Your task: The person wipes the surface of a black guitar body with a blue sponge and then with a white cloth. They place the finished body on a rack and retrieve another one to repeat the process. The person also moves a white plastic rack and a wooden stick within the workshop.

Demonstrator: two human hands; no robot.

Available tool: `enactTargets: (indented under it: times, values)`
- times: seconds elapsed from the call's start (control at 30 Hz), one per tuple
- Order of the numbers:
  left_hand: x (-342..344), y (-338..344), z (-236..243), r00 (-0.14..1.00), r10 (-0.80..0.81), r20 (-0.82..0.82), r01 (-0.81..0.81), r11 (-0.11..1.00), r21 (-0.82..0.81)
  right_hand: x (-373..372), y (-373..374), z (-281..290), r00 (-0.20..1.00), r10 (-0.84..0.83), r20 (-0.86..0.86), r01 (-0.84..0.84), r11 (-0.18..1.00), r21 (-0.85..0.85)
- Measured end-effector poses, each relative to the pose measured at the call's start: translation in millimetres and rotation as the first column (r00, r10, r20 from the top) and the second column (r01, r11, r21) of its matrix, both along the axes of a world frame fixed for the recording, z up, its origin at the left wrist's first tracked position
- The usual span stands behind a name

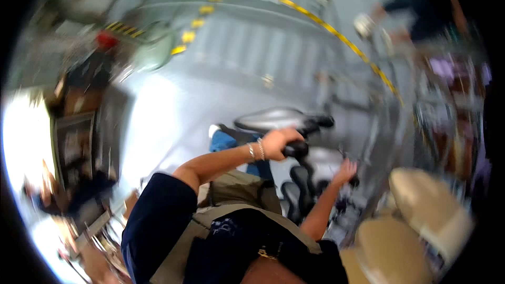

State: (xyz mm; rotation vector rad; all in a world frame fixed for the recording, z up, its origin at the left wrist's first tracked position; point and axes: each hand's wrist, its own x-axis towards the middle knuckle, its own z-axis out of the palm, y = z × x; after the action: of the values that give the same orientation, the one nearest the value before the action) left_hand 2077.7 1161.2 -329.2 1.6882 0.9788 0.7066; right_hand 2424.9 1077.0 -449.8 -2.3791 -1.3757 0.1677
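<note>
My left hand (279,142), with bracelets at its wrist, is closed on a black rounded piece (295,149). Just beyond it lies a long silver-grey piece with a black edge (265,121), shaped somewhat like a shoe sole. My right hand (346,171) is lower and further right, its blurred fingers curled at a dark fitting whose shape I cannot make out. Between and below my hands are several wavy black pieces (299,184) and pale grey ones (321,158). Tan rounded pieces (426,205) stand at the lower right, beside my right forearm.
Yellow floor lines (336,31) curve across the grey floor (221,89). A person in dark clothing (421,10) is at the upper right. Blurred racks (447,121) line the right side. At the left are a framed unit (73,142) and another dark-clothed person or garment (84,194), indistinct.
</note>
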Motion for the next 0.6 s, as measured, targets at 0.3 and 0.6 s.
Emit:
enactTargets:
  times: [0.3, 0.6]
  values:
    - [-178, -198, 150, 0.862, 0.495, 0.106, -0.506, 0.837, 0.209, -242, -60, -76, 0.195, -0.516, -0.834, -0.248, 0.797, -0.551]
    - [-368, -429, 241, 0.133, 0.908, 0.397, -0.991, 0.13, 0.033, -574, -130, -62, 0.516, -0.375, -0.771, -0.658, 0.403, -0.636]
